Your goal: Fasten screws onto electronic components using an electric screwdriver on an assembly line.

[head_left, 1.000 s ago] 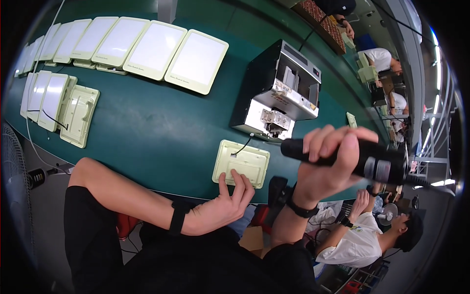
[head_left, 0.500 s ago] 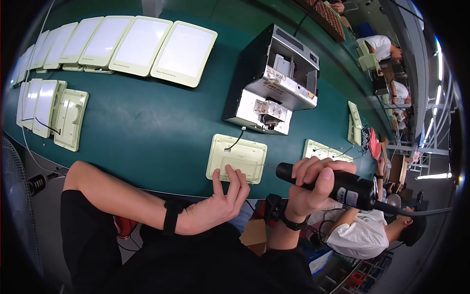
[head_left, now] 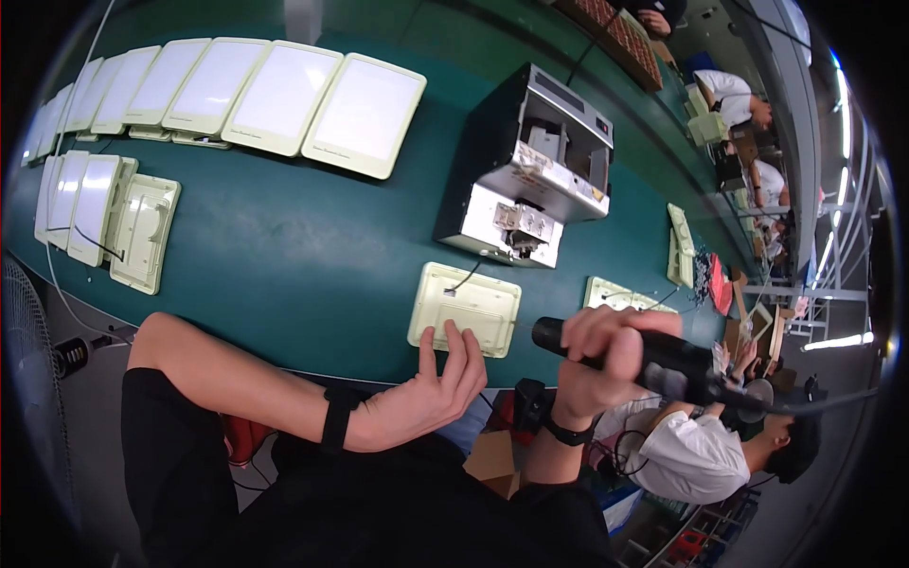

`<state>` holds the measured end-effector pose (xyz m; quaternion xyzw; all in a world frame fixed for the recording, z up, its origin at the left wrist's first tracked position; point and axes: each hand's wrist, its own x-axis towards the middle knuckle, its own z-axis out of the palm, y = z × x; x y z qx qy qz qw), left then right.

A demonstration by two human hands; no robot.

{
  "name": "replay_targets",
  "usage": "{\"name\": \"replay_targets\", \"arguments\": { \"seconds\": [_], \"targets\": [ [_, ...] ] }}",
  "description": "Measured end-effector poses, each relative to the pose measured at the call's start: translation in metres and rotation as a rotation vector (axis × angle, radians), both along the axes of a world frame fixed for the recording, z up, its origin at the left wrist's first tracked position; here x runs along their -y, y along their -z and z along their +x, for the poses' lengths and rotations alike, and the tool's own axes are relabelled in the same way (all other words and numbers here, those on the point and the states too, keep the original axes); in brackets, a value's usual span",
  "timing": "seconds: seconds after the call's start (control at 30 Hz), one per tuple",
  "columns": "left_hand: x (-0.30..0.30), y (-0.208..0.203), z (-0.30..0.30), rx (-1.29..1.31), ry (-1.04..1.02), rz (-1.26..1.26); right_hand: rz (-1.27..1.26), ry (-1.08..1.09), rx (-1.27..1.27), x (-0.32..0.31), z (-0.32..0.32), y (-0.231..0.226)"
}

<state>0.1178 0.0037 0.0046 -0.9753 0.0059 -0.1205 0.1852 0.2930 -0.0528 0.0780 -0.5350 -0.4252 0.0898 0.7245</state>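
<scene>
Lowered since earlier, right hand (head_left: 598, 358) grips blurred driver (head_left: 676, 364) right of case (head_left: 478, 301); left hand (head_left: 437, 390), fingers extended, touches case.

In my right hand (head_left: 606, 355), a power screwdriver (head_left: 680, 364) of dark plastic, its finish blurred. Under my left hand (head_left: 440, 390), a casing (head_left: 471, 305) of smooth, satin-looking plastic with moulded ridges. Beyond it, a machine (head_left: 554, 175) in grey metal, its front marked. Left of my grip, a smooth tabletop (head_left: 312, 256) with soft sheen; farther off, glossy panels (head_left: 369, 114). Below my hands, matt cardboard (head_left: 490, 456).
</scene>
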Motion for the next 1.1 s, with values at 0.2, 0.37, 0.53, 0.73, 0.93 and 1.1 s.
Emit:
{"name": "replay_targets", "arguments": {
  "seconds": [0.2, 0.37, 0.53, 0.73, 0.93, 1.1],
  "targets": [
    [0.001, 0.005, 0.001, 0.002, 0.030, 0.058, 0.312, -0.088, 0.079, -0.063, -0.010, -0.051],
    [0.003, 0.012, -0.002, 0.017, -0.005, 0.011, 0.110, -0.017, 0.014, -0.072, -0.010, -0.038],
    [0.002, 0.013, -0.003, 0.059, -0.011, 0.040, 0.094, -0.160, 0.016, -0.049, -0.026, -0.032],
    [0.001, 0.012, -0.003, 0.046, -0.004, 0.047, 0.267, -0.043, 0.123, -0.070, -0.008, -0.045],
    [0.002, 0.012, -0.003, 0.020, -0.010, 0.044, 0.106, -0.065, 0.011, -0.063, -0.013, -0.043],
    [0.006, 0.014, -0.001, 0.047, -0.020, 0.068, 0.066, -0.355, -0.077, -0.045, -0.039, -0.021]
  ]
}}
